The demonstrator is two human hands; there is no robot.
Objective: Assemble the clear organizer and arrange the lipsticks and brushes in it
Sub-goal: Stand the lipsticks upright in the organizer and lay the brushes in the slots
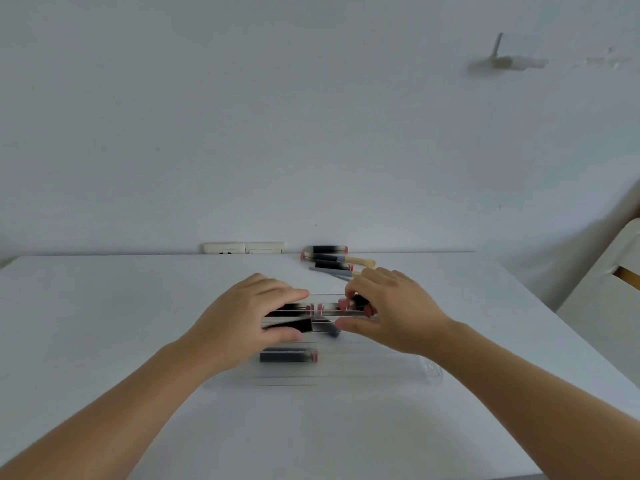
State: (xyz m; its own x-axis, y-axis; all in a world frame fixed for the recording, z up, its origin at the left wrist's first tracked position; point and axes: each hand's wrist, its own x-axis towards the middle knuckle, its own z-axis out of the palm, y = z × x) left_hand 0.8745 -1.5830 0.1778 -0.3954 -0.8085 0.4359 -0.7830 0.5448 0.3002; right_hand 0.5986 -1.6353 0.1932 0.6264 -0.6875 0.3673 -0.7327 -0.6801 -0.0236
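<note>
A clear organizer (431, 370) with long dividers lies flat on the white table (104, 306), in front of me. Black lipsticks with pink ends lie in its rows: one in the near row (289, 356), others in the far rows (329, 308). My left hand (247, 315) rests on the organizer's left part, its thumb and fingers around a black lipstick (294, 325). My right hand (391, 306) pinches a black, pink-ended lipstick (356, 302) over the far row. More lipsticks (329, 250) and brushes (360, 261) lie in a loose pile near the table's far edge.
A white wall stands right behind the table, with a socket plate (242, 248) at the table's back edge. A pale chair or furniture piece (609, 282) stands off the table's right side.
</note>
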